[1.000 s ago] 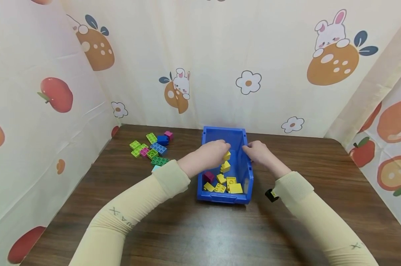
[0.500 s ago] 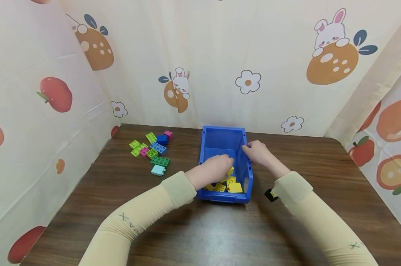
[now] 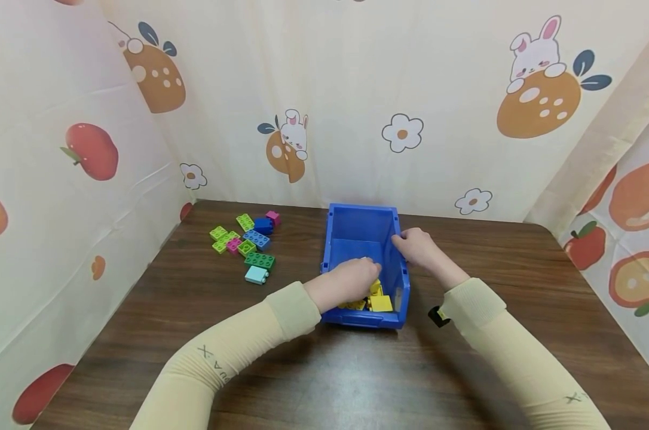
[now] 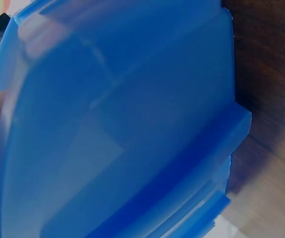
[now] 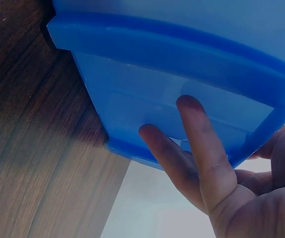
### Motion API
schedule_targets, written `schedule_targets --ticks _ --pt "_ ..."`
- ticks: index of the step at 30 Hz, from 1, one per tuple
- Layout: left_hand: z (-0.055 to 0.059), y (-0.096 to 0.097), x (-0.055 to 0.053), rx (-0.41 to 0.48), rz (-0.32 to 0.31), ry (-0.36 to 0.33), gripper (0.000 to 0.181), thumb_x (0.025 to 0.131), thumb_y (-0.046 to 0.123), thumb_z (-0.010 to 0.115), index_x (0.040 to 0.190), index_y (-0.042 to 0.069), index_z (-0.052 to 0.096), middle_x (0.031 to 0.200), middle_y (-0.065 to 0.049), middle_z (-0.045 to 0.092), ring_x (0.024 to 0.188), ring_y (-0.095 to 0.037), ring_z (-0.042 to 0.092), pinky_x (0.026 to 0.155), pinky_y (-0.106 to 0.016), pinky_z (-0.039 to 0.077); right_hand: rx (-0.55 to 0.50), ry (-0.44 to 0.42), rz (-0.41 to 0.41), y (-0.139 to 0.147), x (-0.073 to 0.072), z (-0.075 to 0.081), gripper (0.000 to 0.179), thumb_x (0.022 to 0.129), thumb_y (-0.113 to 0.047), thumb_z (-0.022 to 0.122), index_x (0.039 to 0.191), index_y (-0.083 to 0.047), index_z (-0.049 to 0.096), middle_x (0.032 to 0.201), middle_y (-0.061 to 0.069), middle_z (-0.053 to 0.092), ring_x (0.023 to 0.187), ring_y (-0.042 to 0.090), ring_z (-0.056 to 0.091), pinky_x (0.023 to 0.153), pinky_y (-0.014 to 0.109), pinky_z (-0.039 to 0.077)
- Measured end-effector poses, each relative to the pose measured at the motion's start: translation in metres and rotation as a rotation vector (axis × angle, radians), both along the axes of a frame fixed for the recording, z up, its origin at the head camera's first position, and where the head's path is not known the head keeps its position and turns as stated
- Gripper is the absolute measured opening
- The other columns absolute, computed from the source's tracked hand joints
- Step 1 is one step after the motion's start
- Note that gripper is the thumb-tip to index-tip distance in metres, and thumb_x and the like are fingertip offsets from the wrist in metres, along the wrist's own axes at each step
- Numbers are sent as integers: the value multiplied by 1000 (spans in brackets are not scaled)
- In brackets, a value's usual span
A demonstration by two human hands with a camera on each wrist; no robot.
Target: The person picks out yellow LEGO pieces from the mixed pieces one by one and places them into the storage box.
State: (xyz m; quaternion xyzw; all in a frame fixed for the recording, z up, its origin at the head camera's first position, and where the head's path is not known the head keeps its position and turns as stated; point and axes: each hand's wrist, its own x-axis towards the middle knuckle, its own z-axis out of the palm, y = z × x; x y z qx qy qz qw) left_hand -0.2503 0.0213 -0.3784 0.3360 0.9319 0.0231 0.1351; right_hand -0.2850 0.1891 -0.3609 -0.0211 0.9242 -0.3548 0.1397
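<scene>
A blue plastic bin [image 3: 363,209] stands at the middle of the table. My left hand [image 3: 350,280] reaches inside over its left wall, fingers curled down at a yellow toy brick [image 3: 376,288] that it appears to pinch; the fingertips are mostly hidden. Beside it, more yellow bricks [image 3: 380,304] lie at the bin's front end, partly covered by this hand. At the right wall, my right hand [image 3: 418,246] grips the rim, with two fingers [image 5: 207,148] against the outer side in the right wrist view. Only the bin's outer wall [image 4: 132,109] fills most of the left wrist view.
Left of the bin, loose toy bricks lie on the wooden table [image 3: 324,382]: a light blue one [image 3: 257,275], a dark green one [image 3: 259,260], and several lime, blue and pink ones. A patterned curtain [image 3: 340,149] hangs behind the table's back edge.
My left hand has moved down and toward the bin's front with a yellow brick, and now hides a maroon brick seen earlier. The right hand stays on the rim.
</scene>
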Motion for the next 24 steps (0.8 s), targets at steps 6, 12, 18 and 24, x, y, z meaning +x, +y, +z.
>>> schedule_targets --ticks 6,12,18,24 --pt "5 -1 0 -36 1 10 40 90 21 64 128 11 56 116 -6 62 96 -13 59 88 -29 52 -2 3 -3 0 0 0 37 99 -26 36 89 2 58 61 3 46 66 18 62 76 44 57" --pt "10 -3 0 -120 60 35 31 89 19 66 119 13 62 110 -3 64 85 -12 56 85 -29 53 10 9 -8 0 0 0 38 100 -27 36 88 2 59 64 6 52 68 19 64 77 45 56" --pt "5 -5 3 -215 90 65 23 93 21 60 115 15 65 104 -1 67 75 -13 55 71 -26 54 2 9 -10 0 0 -1 38 100 -26 36 86 1 58 62 6 49 66 19 62 76 44 57" --pt "4 -5 4 -211 116 39 20 95 21 57 110 14 67 95 0 67 73 -15 54 67 -25 52 3 6 -13 -1 -1 -1 37 100 -26 37 85 1 57 59 3 43 62 17 59 74 40 58"
